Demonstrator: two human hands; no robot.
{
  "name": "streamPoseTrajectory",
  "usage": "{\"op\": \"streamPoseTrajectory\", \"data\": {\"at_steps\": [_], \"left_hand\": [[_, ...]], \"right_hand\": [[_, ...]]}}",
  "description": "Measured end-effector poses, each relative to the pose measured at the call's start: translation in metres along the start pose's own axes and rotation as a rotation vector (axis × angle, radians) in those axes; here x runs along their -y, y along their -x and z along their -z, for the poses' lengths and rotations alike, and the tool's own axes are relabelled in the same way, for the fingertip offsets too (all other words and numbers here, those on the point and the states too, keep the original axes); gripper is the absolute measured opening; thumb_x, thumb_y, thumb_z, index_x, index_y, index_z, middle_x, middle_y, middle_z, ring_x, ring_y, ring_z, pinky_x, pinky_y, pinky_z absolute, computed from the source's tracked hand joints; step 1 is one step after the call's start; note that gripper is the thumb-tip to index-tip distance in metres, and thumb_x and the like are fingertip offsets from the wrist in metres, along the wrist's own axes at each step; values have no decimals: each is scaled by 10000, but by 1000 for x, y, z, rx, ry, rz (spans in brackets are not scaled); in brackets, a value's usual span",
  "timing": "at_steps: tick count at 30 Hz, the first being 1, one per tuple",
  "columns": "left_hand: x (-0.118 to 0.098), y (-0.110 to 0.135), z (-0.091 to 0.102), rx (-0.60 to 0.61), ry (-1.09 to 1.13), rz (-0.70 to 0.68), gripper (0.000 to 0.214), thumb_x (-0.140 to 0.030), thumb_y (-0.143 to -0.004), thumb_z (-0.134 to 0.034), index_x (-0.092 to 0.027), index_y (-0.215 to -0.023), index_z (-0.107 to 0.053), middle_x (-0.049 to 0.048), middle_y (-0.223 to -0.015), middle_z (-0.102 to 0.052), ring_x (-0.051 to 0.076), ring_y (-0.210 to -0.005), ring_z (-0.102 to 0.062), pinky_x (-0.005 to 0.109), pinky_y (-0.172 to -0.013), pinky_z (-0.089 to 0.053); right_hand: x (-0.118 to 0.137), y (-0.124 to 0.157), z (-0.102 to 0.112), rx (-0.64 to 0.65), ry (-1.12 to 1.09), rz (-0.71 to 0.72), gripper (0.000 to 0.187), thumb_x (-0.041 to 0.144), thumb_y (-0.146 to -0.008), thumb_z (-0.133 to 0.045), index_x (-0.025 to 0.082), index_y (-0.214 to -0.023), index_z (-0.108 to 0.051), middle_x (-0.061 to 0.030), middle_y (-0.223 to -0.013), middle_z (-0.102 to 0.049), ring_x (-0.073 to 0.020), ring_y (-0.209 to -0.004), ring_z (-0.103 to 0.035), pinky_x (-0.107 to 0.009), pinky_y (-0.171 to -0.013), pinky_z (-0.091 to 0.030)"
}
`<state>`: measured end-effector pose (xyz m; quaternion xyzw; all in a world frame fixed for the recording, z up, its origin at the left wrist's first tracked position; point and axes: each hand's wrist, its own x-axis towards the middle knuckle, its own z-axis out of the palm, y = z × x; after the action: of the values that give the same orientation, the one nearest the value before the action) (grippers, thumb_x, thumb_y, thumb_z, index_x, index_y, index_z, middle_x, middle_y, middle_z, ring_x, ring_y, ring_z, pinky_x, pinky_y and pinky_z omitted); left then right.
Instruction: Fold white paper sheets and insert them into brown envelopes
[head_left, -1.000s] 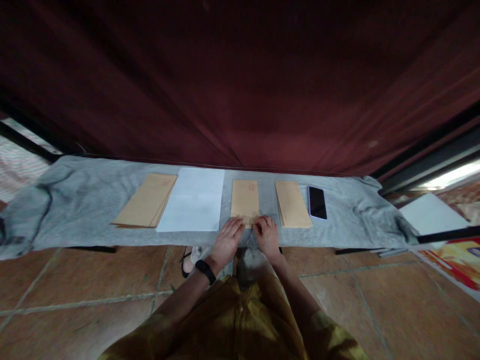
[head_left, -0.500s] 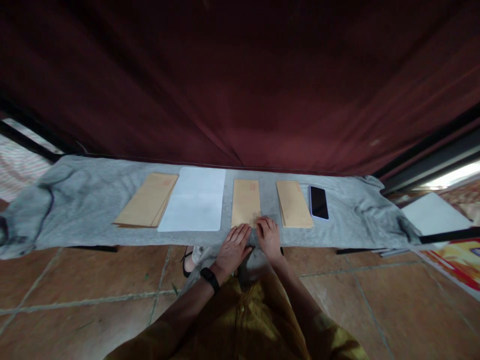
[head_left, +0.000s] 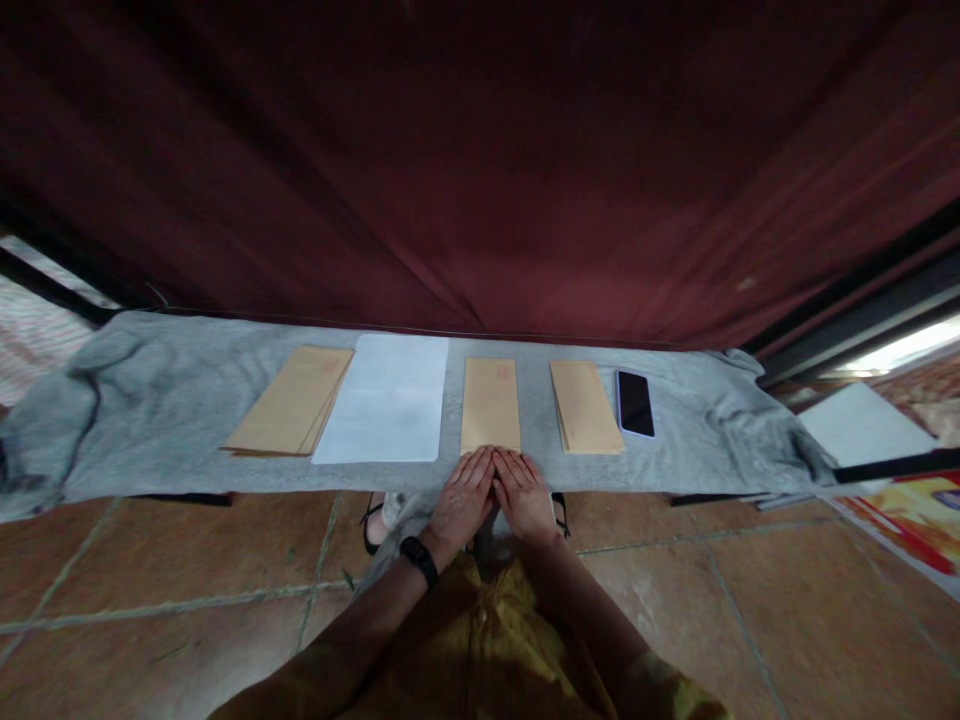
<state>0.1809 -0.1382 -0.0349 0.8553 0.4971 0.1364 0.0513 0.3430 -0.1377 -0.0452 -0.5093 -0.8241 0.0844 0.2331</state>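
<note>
A brown paper envelope (head_left: 490, 402) with a small red print lies upright in front of me on a grey cloth. At its near end, my left hand (head_left: 465, 495) lies with fingers stretched out and pressing down on the edge. Beside it, fingertips close to the left ones, my right hand (head_left: 523, 497) is also laid flat on the same edge. Neither hand has anything in its grasp. The near edge of the envelope is hidden under the fingers. To the left is a stack of white paper (head_left: 384, 400); to the right, a small pile of brown envelopes (head_left: 586, 405).
A larger pile of brown envelopes (head_left: 289, 402) lies at the far left of the white paper. A phone (head_left: 635, 404) with a dark screen rests right of the small pile. Grey cloth (head_left: 720, 425) covers the narrow surface; a dark red curtain (head_left: 480, 200) hangs behind it.
My right hand has moved left, next to my left hand, and its bent fingers have straightened and flattened onto the envelope's near edge. The left hand has stayed in place.
</note>
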Motion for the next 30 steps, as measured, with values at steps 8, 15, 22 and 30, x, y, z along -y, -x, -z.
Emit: {"op": "streamPoseTrajectory", "data": {"at_steps": [8,15,22,30], "left_hand": [[4,5,-4,-22,-40,21,570,-225,-949,-469,-71,-1490,-382,176,-1578,-400,256,-1496,-314,450,-1223,-309],[15,15,0,-54,-59,48,592,-332,-976,-485,-75,-1499,-376,189,-1577,-395,273,-1497,-312,465,-1212,-334],[15,19,5,-67,-82,96,584,-356,-990,-452,-79,-1499,-383,196,-1559,-422,279,-1484,-340,491,-1206,-332],[2,4,11,-36,-112,94,559,-372,-947,-558,-209,-1473,-461,174,-1544,-451,347,-1483,-329,596,-1199,-275]], "right_hand": [[0,4,-2,-38,50,-54,475,259,-1034,-410,200,-1504,-445,-81,-1501,-522,-231,-1402,-461,-476,-1208,-283],[-2,7,-1,-78,76,-87,456,269,-1043,-408,202,-1491,-461,-85,-1487,-537,-234,-1386,-479,-471,-1195,-289],[-7,11,1,-91,109,-113,474,276,-1040,-401,203,-1506,-439,-97,-1486,-536,-257,-1398,-459,-489,-1181,-299],[-5,11,0,-98,104,-138,463,265,-1038,-394,192,-1490,-460,-111,-1474,-546,-270,-1404,-441,-521,-1178,-292]]}}
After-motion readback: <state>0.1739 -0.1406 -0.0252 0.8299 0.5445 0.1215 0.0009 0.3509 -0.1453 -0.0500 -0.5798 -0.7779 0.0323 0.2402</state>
